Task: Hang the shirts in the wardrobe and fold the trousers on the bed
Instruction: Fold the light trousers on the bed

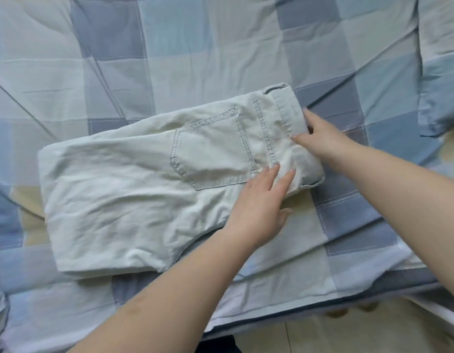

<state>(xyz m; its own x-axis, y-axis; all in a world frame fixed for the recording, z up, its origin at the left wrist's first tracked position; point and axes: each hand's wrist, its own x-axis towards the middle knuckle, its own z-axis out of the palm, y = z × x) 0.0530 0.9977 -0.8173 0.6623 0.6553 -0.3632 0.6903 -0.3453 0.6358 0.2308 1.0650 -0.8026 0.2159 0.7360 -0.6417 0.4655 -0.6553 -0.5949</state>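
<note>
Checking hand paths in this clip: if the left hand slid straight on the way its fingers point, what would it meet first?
Probably the right hand, gripping the waistband of the trousers; the left hand lies flat on them, pointing there.

I can read no text, label, brand, number or sign anywhere in my head view. The pale cream folded cotton trousers (149, 189) show only plain stitching on the back pocket and waistband, with no tag that I can make out. The blue, grey and cream checked bed cover (221, 47) carries no lettering either.
</note>
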